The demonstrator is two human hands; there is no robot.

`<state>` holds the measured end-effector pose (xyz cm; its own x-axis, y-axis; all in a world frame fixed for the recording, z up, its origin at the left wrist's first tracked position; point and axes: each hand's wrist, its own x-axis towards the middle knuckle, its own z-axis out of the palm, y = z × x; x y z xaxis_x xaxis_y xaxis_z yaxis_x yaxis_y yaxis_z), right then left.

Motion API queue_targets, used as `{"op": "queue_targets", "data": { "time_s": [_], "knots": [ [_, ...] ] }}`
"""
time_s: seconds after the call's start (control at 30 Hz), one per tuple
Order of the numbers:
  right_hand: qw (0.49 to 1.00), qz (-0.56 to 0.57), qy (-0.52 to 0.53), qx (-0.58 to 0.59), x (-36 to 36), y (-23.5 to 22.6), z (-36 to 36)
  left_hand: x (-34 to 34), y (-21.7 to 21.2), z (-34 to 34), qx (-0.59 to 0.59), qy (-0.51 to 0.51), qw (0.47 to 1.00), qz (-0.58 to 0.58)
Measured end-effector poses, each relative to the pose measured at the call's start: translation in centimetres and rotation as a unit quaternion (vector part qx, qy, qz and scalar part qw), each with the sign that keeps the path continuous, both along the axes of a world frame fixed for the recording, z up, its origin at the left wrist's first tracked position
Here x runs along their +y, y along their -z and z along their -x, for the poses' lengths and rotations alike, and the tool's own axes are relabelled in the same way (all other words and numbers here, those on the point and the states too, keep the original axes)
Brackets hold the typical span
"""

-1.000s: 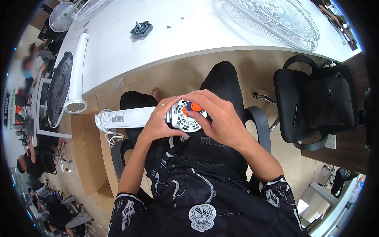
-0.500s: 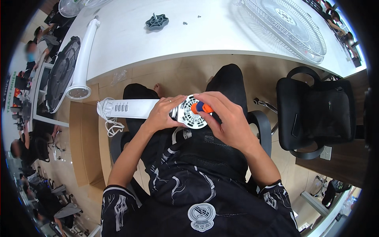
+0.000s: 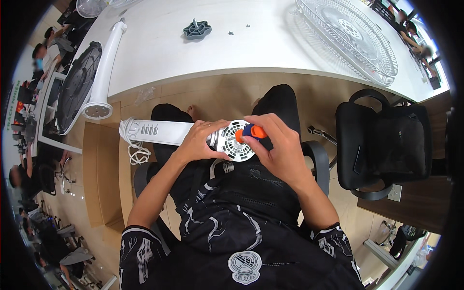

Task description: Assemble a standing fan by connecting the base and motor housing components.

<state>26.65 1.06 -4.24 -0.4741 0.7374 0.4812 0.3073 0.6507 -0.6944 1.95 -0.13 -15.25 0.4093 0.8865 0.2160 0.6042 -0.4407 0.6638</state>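
Observation:
A white fan body lies across my lap, its round vented motor end turned toward me. My left hand grips this body just behind the vented end. My right hand holds an orange and blue screwdriver with its tip pressed into the vented end. A coiled white cord hangs from the body's left part.
A white table lies ahead with a wire fan grille, a grey plastic nut, small screws and a white pole. A black fan grille leans at left. A black chair stands at right. People sit far left.
The view has shifted slightly; the fan body and both hands sit a little lower in the picture. My hands keep the same hold on the body and the screwdriver.

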Motion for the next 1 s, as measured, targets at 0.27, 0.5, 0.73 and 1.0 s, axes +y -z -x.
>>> {"op": "queue_targets", "data": {
  "time_s": [0.27, 0.5, 0.73, 1.0],
  "knots": [
    [0.99, -0.067, 0.075, -0.095, 0.6, -0.7, 0.0, 0.2, 0.1, 0.0, -0.002, -0.011, 1.0, 0.027],
    [0.964, 0.098, 0.019, -0.247, 0.6, -1.9, -0.7, 0.1, 0.2, 0.0, -0.001, -0.006, 1.0, 0.024],
    [0.989, 0.053, -0.042, -0.133, 1.3, -1.9, -1.0, -0.1, 0.0, 0.4, 0.0, 0.016, 1.0, 0.011],
    [0.992, -0.06, -0.039, -0.101, 1.4, -1.9, -0.8, 0.0, 1.2, 0.6, -0.012, 0.003, 0.999, 0.029]
  ]
}}
